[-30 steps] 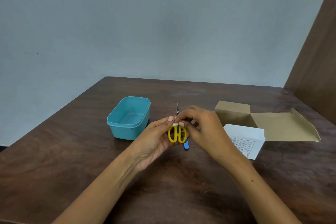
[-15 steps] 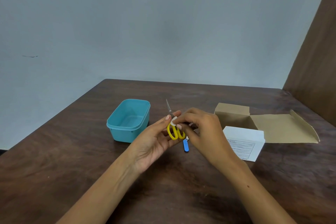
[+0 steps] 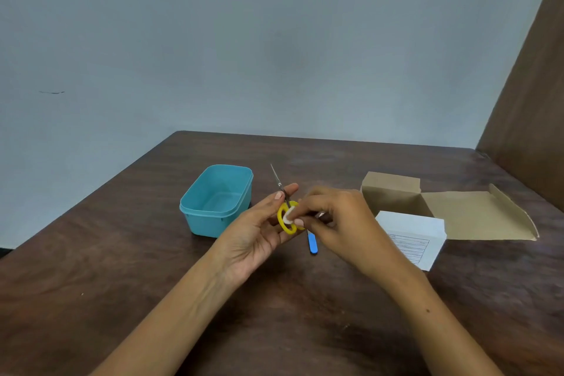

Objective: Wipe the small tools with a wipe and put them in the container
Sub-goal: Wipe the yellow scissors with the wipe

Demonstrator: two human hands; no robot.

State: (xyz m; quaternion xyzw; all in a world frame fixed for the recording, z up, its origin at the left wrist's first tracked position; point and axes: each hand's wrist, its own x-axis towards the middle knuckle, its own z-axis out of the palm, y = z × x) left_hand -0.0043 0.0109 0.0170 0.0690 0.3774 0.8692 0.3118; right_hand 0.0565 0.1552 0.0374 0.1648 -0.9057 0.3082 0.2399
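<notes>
Yellow plastic handles of the small steel scissors (image 3: 287, 218) sit gripped in our left hand (image 3: 258, 233), while our right hand (image 3: 335, 217) pinches a small white wipe (image 3: 288, 216) against them: wiping, we judge. Next, the empty teal plastic container (image 3: 217, 199), just left. A blue-handled tool (image 3: 312, 243) below lies half hidden.

The bench (image 3: 122, 253) is dark brown with a streaky wood grain. The tub (image 3: 216, 201) on the left is plain turquoise. The scissors (image 3: 285, 217) have bright yellow handle loops and grey metal blades, and the small wipe (image 3: 288, 217) against the loops is white. A blue stick-like tool (image 3: 312, 243) lies just beside them. On the right, the open cardboard box (image 3: 442, 210) is plain tan, and the paper packet (image 3: 412, 238) near it is white with fine dark printed lines. The far wall (image 3: 244, 40) is pale grey-blue.
</notes>
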